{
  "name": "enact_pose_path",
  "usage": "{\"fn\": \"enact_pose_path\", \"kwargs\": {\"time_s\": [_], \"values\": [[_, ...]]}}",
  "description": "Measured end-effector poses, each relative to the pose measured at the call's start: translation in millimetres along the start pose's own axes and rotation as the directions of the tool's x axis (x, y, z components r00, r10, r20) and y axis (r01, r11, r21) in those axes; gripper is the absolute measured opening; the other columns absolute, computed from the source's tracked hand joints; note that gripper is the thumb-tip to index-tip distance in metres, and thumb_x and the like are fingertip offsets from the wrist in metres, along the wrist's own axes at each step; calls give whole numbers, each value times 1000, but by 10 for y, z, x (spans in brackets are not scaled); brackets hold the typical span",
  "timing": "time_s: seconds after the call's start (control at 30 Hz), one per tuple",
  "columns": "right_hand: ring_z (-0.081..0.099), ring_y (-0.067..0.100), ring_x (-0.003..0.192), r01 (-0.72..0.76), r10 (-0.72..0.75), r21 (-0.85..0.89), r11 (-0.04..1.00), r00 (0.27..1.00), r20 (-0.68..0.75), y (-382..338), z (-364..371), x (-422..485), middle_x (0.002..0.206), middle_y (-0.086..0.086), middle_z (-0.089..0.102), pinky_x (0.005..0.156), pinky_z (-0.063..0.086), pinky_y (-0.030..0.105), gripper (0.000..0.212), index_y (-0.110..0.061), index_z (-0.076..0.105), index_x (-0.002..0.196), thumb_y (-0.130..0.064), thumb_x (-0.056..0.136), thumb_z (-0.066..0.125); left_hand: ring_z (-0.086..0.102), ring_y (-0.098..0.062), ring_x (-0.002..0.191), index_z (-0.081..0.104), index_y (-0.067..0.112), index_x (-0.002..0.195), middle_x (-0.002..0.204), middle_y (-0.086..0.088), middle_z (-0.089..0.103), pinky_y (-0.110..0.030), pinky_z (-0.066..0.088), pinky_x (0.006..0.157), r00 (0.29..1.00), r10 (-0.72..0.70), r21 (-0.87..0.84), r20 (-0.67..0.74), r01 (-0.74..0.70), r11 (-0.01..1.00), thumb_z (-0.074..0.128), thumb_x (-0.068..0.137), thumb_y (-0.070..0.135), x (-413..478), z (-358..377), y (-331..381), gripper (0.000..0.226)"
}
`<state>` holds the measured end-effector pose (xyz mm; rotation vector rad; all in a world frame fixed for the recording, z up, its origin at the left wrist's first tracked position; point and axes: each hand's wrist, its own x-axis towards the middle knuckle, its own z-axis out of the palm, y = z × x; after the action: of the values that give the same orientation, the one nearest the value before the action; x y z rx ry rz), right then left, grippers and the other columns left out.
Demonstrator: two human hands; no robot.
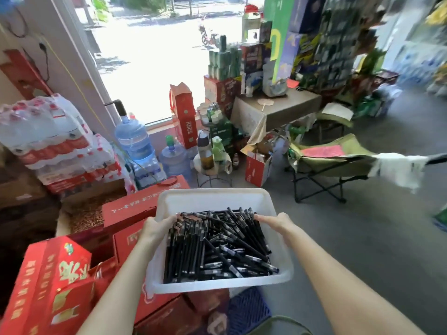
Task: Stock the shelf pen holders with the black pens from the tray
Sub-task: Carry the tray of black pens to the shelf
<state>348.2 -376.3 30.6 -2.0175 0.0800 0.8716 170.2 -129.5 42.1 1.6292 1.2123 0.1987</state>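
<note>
Two hands are carrying the white plastic tray (212,197), which is hanging at 6 o'clock in the view, over some red cartons (130,210). The left hand (157,228) is gripping the tray's wall at 9 o'clock and the right hand (275,222) at 3 o'clock. Each thumb is hooking over the rim, while the other fingers are hiding below. The load is probably weighing enough to bend the thin plastic, and the smooth pens will likely be sliding if it tilts, so a level grip on both sides is looking wise. One pen alone is light and stiff, best pinched at mid-barrel. The black pens (217,247) are lying in a loose crossed heap, slim with pale bands, leaving the bottom bare toward 12 o'clock. The pen holders are not showing anywhere.
</note>
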Motion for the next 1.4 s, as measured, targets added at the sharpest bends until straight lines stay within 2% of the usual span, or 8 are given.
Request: {"fn": "enact_pose_path", "kwargs": {"time_s": [0.23,0.4,0.5,0.63,0.73,1.03,1.17,1.4], "values": [[36,32,134,-16,54,144,989,963,-263,843,-1744,-633,149,18,31,104,34,38,94,5,24,142,-45,79,72,53,-28,84,62,-4,104,87,-12,59,-34,38,71,943,204,111,263,-240,964,70,79,46,-921,1505,737,56],[38,33,133,-14,148,294,956,886,-439,1796,-2872,-1301,148,19,33,106,33,39,88,6,28,141,-39,79,73,56,-31,75,64,-4,102,73,-12,57,-38,50,69,858,225,138,461,-320,937,73,59,63,-1976,2622,900,80],[33,32,136,-21,240,392,920,819,-521,2480,-3400,-1828,151,16,27,106,32,39,92,3,21,144,-40,80,72,59,-32,82,62,4,96,84,-15,61,-40,53,70,787,221,150,576,-367,918,69,45,67,-2628,3284,825,81],[28,31,139,-41,410,546,837,707,-576,3500,-3898,-2673,154,13,21,108,30,42,97,-1,16,147,-43,79,72,59,-31,92,59,8,98,98,-14,61,-44,56,74,649,212,188,731,-490,851,77,67,54,-3597,4156,655,59],[29,30,139,-21,540,655,755,587,-604,4252,-4090,-3351,154,13,23,108,30,39,96,0,19,146,-41,78,74,62,-31,92,60,7,109,100,-13,63,-46,57,75,514,167,209,841,-594,777,76,65,58,-4326,4785,442,69],[28,29,139,172,867,902,397,252,-430,6100,-3971,-5128,155,8,22,106,31,41,101,-3,18,147,-44,76,75,62,-34,87,56,6,118,103,-13,61,-34,51,67,92,-67,113,994,-872,476,69,61,71,-6707,6129,-481,87],[42,31,128,253,952,932,259,98,-291,6750,-3873,-5733,144,12,39,88,38,38,86,0,32,140,-41,77,74,61,-35,93,55,8,121,107,-13,60,-30,46,56,-93,-203,-4,975,-916,402,71,67,64,-7762,6585,-952,79],[32,36,136,458,998,887,58,-42,-44,7455,-3743,-6553,154,14,21,100,37,48,103,-1,13,147,-50,77,71,59,-35,99,52,9,127,120,-14,56,-37,42,70,-362,-404,-243,840,-917,316,71,68,63,-9376,7054,-1592,82]]}}
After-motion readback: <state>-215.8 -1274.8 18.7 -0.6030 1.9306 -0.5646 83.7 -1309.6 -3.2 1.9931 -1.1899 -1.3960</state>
